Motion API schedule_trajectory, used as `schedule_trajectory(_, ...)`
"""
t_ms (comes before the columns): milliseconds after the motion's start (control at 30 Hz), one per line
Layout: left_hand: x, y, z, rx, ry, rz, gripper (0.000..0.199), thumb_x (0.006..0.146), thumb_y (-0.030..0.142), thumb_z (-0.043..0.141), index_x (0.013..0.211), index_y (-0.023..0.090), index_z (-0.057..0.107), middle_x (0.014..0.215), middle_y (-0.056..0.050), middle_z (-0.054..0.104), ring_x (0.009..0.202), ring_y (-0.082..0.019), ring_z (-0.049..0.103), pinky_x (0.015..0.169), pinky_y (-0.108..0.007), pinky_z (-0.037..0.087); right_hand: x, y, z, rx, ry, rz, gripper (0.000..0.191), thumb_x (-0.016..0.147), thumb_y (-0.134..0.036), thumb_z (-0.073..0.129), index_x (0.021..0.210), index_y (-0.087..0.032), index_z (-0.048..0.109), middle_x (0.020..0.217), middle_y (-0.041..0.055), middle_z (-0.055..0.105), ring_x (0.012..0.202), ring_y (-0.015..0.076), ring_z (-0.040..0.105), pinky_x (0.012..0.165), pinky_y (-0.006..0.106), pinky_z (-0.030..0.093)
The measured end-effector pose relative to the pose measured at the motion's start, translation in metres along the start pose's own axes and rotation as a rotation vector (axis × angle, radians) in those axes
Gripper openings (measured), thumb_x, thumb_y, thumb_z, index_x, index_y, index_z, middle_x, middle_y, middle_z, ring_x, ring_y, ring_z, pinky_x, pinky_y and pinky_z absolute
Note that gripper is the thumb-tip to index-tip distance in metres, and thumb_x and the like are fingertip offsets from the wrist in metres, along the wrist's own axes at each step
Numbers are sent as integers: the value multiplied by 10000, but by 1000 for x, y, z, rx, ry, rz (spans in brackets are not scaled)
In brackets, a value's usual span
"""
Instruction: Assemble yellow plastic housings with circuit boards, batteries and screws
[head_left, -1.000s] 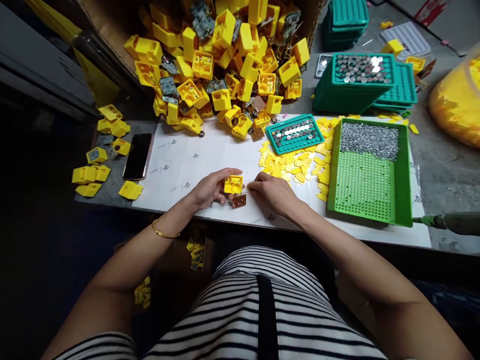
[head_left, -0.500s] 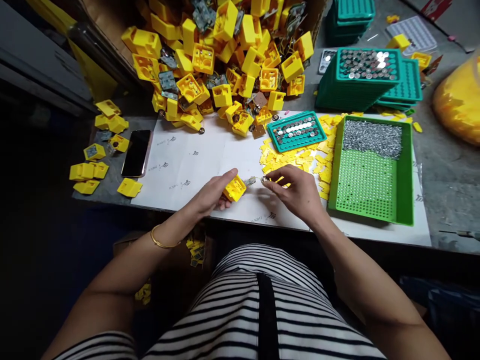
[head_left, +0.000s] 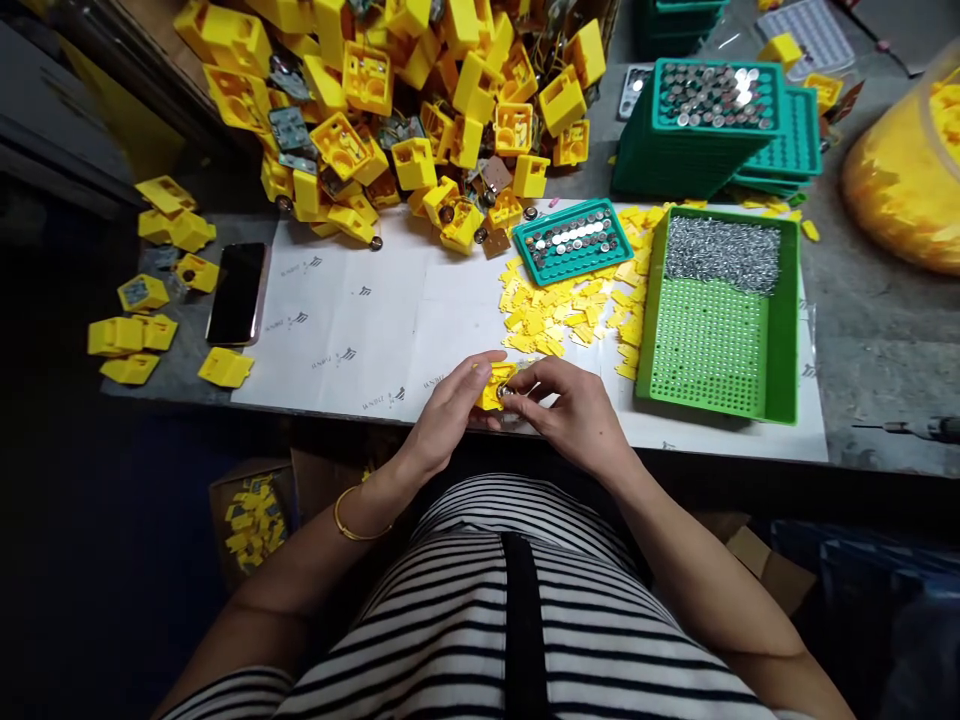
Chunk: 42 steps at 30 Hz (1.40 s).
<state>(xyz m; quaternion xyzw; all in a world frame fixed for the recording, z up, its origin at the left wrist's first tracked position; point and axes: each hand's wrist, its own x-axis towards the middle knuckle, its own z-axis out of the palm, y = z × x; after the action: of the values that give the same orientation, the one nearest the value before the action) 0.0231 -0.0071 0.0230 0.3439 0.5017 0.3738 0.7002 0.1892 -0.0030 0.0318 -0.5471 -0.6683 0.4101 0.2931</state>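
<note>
I have both forearms reaching in from the near side, elbows wide, and the hands meet low at the table's near edge, just in front of the striped shirt [head_left: 465,600]. My left hand [head_left: 448,410] is closed around a yellow plastic housing [head_left: 489,384], thumb along its far left side, fingers curled underneath. My right hand [head_left: 574,412] comes from the right with thumb and forefinger pinched on a small round metal disc [head_left: 505,392], held up against the housing's right side (whether it sits in a recess, I cannot tell from here).

For room, I have the white printed sheet [head_left: 360,310] running left from my left hand to the smartphone [head_left: 238,293]. On the right, my nearest limit is the near left corner of the green perforated tray [head_left: 709,345], a little beyond my right knuckles. Just past my fingers on the far side, flat yellow plastic pieces [head_left: 559,310] spread up to the teal slotted tray [head_left: 576,266], and farther off a heap of yellow housings [head_left: 420,160] bounds the work area.

The housing is bright yellow and boxy, with moulded detail in its visible open side; it sits between my two hands, partly covered by the left thumb and the disc.
</note>
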Motion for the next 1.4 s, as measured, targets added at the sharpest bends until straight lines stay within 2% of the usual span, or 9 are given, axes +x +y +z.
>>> schedule_trajectory(200,-5,-4,2,71,7,58,388,910,456,496,1215,224,559,1205,-68,608,929,-175,628,706,-268,570,1,2,0,19,-12,-1,57,792,-203,718,797,-185,663,804,6,682,697,120,616,614,234,461)
schedule_trajectory(433,-12,4,-4,25,-67,-18,470,790,227,581,1253,234,502,1114,-31,667,1003,-171,631,872,-282,518,-9,5,15,206,98,-18,87,809,-276,711,806,-197,675,787,3,684,648,112,597,598,234,480)
schedule_trajectory(567,-14,7,0,-39,-58,-51,451,757,189,613,1198,232,527,1044,-18,675,924,-146,637,816,-260,530,-21,6,21,-47,191,-145,199,906,-373,608,866,-207,711,774,27,651,647,113,580,576,233,447)
schedule_trajectory(700,-12,6,2,-143,-9,-115,358,764,159,586,1118,207,570,960,-12,680,800,-112,637,712,-223,542,-30,7,23,-332,213,-330,247,956,-338,528,988,-202,732,725,42,642,632,123,582,557,246,434)
schedule_trajectory(800,-10,5,0,-223,-33,-164,337,760,148,567,1094,187,587,969,-35,695,794,-132,658,677,-239,557,-34,3,13,-309,245,-394,244,943,-255,515,1092,-222,706,777,48,653,673,138,605,602,262,488)
schedule_trajectory(933,-9,6,-1,-266,-125,-212,368,770,206,590,1134,170,554,953,-83,721,784,-187,699,598,-258,563,-34,0,-7,-131,393,-303,363,863,-173,533,1202,-256,632,924,61,639,744,166,610,646,310,536)
schedule_trajectory(1100,-10,4,1,-234,-134,-200,462,708,167,718,1130,174,529,918,-61,724,742,-164,704,579,-215,557,-30,14,-7,53,84,-201,579,791,-182,582,1351,-237,444,1294,101,563,1099,235,603,886,396,551)
schedule_trajectory(1267,-12,2,1,-193,-8,-125,480,679,178,759,1104,168,536,846,-16,710,694,-140,707,661,-231,584,-33,21,3,125,85,-117,226,898,-232,549,1116,-206,603,1048,69,680,893,173,667,746,314,586)
schedule_trajectory(1400,-11,-2,4,-83,77,-81,514,678,222,768,1111,181,495,879,-20,704,611,-100,665,608,-224,569,-28,22,-1,231,121,-44,174,882,-292,605,1017,-203,670,1024,73,693,890,178,665,710,308,583)
